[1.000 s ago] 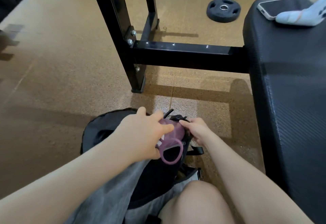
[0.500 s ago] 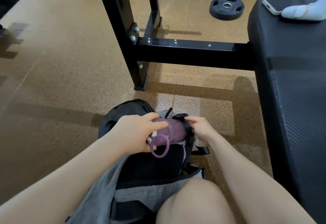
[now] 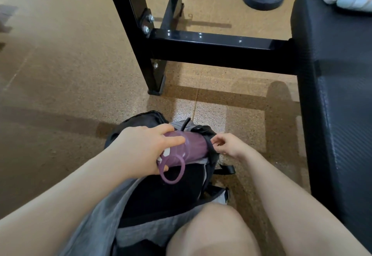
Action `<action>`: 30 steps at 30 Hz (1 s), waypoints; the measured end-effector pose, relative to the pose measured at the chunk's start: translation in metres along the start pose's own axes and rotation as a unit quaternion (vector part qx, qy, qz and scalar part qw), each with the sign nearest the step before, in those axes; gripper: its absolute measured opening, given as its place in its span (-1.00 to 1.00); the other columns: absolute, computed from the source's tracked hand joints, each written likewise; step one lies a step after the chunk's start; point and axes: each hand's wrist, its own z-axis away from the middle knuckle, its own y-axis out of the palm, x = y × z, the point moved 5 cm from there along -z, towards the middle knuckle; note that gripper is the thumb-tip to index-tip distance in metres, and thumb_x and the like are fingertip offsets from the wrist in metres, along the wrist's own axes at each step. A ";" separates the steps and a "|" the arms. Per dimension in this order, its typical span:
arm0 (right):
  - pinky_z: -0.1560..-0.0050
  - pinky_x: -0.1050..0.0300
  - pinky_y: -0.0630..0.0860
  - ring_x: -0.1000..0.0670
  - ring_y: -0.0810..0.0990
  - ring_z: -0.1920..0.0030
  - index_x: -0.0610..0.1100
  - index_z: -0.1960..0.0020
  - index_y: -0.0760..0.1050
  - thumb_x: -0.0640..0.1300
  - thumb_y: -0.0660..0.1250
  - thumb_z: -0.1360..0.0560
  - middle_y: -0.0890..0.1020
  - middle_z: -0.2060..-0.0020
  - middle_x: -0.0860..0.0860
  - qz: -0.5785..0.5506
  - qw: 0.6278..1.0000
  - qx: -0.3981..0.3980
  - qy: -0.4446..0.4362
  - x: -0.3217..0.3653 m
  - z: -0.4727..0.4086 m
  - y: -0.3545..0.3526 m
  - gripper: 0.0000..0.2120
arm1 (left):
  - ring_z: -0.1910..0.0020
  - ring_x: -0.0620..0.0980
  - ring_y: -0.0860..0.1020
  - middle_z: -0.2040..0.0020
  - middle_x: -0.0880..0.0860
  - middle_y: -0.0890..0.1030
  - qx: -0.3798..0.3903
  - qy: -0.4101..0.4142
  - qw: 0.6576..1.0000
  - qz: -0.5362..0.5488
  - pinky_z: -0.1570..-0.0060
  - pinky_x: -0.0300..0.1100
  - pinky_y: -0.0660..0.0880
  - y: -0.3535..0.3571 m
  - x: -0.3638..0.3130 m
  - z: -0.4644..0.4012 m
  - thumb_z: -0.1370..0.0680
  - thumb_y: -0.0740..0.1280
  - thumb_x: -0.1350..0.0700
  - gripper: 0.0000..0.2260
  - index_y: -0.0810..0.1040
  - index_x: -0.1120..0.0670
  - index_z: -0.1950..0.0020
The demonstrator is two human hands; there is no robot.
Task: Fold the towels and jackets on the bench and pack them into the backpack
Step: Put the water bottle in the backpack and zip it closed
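The person wore grey shorts [image 3: 96, 223] of a soft, heathered cloth over the left thigh, with both forearms bare of sleeves and one knee [image 3: 211, 233] uncovered.

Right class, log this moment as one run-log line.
left hand: grips purple plastic bottle | right hand: pinches black backpack side pocket edge | bottle partly in pocket

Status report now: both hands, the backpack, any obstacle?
Left hand grips purple bottle, bottle half inside backpack side pocket. Right hand pinches pocket edge. No obstacle seen.
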 end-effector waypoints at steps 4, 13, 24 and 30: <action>0.24 0.25 0.39 0.03 0.46 0.26 -0.07 0.17 0.45 -0.36 0.32 -0.39 0.54 0.25 0.00 0.077 0.997 0.016 0.014 -0.002 -0.004 0.007 -0.80 | -0.16 0.01 0.50 -0.46 -0.19 0.10 0.008 0.002 1.000 -0.010 0.05 -0.16 0.44 0.000 -0.001 0.000 -0.48 0.25 -0.24 -0.42 0.04 -0.35 -0.41; 0.24 0.23 0.21 -0.07 0.48 0.17 -0.02 0.41 0.32 -0.33 0.21 -0.46 0.53 0.27 -0.08 0.192 0.976 -0.098 0.004 -0.006 0.002 0.011 -0.67 | -0.14 0.02 0.52 -0.46 -0.17 0.12 0.019 0.003 1.000 -0.022 0.10 -0.16 0.43 0.000 -0.003 -0.001 -0.48 0.26 -0.22 -0.44 0.08 -0.33 -0.41; 0.39 0.22 0.26 0.07 0.41 0.35 -0.15 0.04 0.46 -0.32 0.35 -0.46 0.49 0.29 0.00 -0.174 0.981 -0.019 0.083 -0.007 0.019 0.020 -0.86 | -0.19 -0.03 0.47 -0.47 -0.22 0.05 0.016 0.002 0.999 -0.040 0.05 -0.24 0.40 -0.004 0.002 0.013 -0.50 0.23 -0.19 -0.43 0.01 -0.35 -0.42; 0.16 0.21 0.42 -0.04 0.55 0.17 -0.01 0.31 0.41 -0.26 0.34 -0.38 0.60 0.23 -0.03 0.125 0.991 -0.056 0.015 0.018 0.009 0.029 -0.79 | -0.14 0.03 0.50 -0.44 -0.17 0.16 0.002 -0.005 1.000 -0.026 0.06 -0.19 0.44 -0.002 0.006 0.024 -0.48 0.26 -0.21 -0.45 0.11 -0.32 -0.41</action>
